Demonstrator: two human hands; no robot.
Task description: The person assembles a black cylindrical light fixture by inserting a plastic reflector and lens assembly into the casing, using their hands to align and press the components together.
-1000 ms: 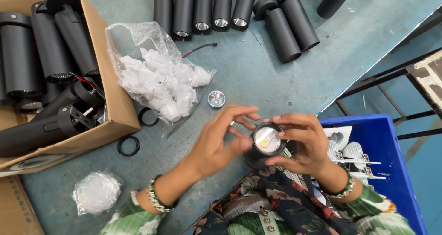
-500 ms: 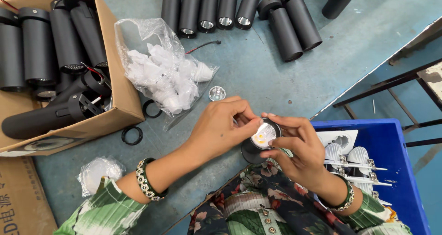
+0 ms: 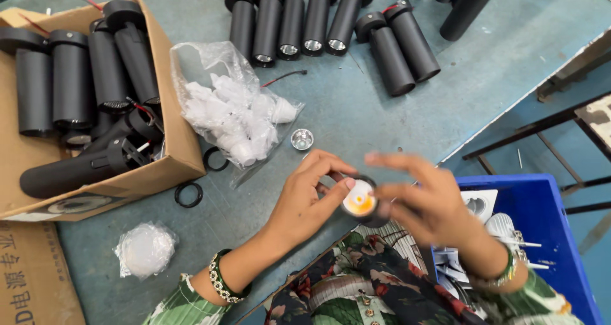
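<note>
Up top, a row of black tubes (image 3: 299, 19) lies side by side on the grey-green table (image 3: 496, 64). At left, a cardboard box (image 3: 172, 140) is packed with more black tubes. Beside it, a clear plastic bag (image 3: 232, 112) of white parts, a small silver cup (image 3: 302, 139) just past it. Two black rings (image 3: 189, 194) sit by the box. A blue bin (image 3: 547, 236) stands at right.

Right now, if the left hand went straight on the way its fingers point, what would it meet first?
The left hand points right, and its fingertips already touch the round lamp part with the orange centre. Just beyond is the right hand, blurred, so depth is uncertain.
</note>
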